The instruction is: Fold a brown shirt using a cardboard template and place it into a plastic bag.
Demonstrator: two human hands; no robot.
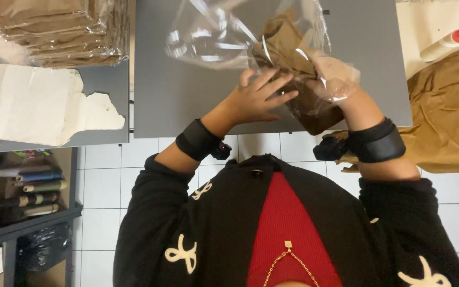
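left hand: fingers spread flat, pressing on the brown cloth
right hand: inside the clear plastic bag, gripping the cloth
cloth: partly in the bag, above the grey table
bagged stack: far left

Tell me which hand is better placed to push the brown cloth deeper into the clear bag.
Probably the right hand: it is already inside the clear plastic bag, on the folded brown cloth. The left hand lies outside, fingers spread on the bag.
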